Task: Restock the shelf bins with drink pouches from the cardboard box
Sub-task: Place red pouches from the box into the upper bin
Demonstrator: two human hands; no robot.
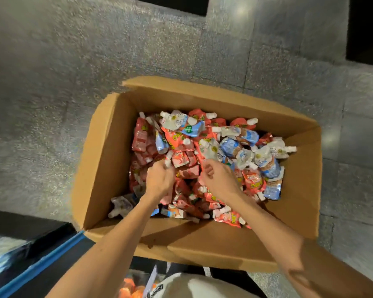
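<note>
Looking straight down on a big open brown cardboard box [99,168] that sits on a floor of grey speckled stone tiles [73,61]. Thin seams run between the slabs and a soft glare lies on the far ones. Up top and in the far right corner the stone stops at black, unlit recesses [366,29].

The box is loaded: a loose heap of spouted drink pouches [205,145] covers the bottom, mostly red ones, with white-and-blue ones [190,125] bunched toward the far and right sides, and white screw caps poke out everywhere. All four flaps are folded outward, and the near flap [213,250] lies flat toward the person.

Both bare arms reach in from the near edge. The left hand [158,181] is down in the middle of the heap, fingers curled tight around the white cap of a red pouch [180,158] that lies on the pile. The right hand [221,179] is just beside it, knuckles up, fingers bent into the pouches. Blur hides whether it has hold of one.

At lower left a blue strip [41,264] runs diagonally over dark ground. At the bottom edge there is pale cloth [202,284] and an orange blur [131,290] beside it.
</note>
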